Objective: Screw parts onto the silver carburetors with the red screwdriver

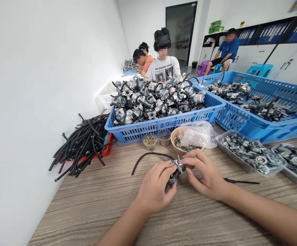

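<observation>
A small metal carburetor [173, 179] with a thin black hose [148, 154] trailing to the left is held just over the table in front of me. My left hand [155, 186] wraps round its body from the left, thumb underneath and fingers on top. From the right, my right hand [204, 174] has its fingertips and thumb closed on a silvery metal part [179, 165] at the carburetor's top right. Exactly what those fingertips pinch is partly hidden. A thin black tool [242, 181] lies on the table beyond my right wrist.
A blue crate [138, 134] piled with carburetors stands ahead. Black hoses [83, 147] heap on a red tray at left. Two cups of small brass parts [150, 140], a bowl [174, 145] with bubble wrap [202, 133], and a parts tray [240, 163] sit nearby. Several people sit beyond.
</observation>
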`<state>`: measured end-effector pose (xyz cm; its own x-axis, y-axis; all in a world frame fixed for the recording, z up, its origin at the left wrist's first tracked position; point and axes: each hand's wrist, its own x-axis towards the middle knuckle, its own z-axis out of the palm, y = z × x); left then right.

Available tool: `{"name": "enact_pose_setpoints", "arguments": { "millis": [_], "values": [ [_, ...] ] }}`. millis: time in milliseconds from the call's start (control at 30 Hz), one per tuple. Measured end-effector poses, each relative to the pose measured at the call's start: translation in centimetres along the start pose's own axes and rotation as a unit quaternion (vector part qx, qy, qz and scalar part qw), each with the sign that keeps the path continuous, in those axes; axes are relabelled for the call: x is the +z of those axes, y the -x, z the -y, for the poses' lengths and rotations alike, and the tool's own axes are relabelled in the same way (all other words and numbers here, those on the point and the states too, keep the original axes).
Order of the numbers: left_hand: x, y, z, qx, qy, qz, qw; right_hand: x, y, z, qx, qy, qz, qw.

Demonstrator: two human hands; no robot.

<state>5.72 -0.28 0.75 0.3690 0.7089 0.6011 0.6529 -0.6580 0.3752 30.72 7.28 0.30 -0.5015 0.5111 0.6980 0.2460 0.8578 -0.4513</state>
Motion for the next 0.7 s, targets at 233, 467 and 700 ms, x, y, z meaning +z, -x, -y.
{"name": "enact_pose_setpoints", "arguments": {
  "millis": [233, 467, 700],
  "values": [
    [-0.15, -0.21, -0.19, 0.003, 0.007, -0.005, 1.0, 0.04, 0.3, -0.39, 0.009, -0.01, 0.05, 0.999],
    [-0.2, -0.19, -0.19, -0.001, 0.015, -0.004, 1.0, -0.3, 0.21, -0.06, 0.02, -0.015, 0.068, 0.997],
    [-0.08, 0.06, -0.06, -0.022, 0.006, 0.012, 1.0, 0.09, 0.69, -0.57, 0.071, -0.001, 0.039, 0.997]
  ]
}}
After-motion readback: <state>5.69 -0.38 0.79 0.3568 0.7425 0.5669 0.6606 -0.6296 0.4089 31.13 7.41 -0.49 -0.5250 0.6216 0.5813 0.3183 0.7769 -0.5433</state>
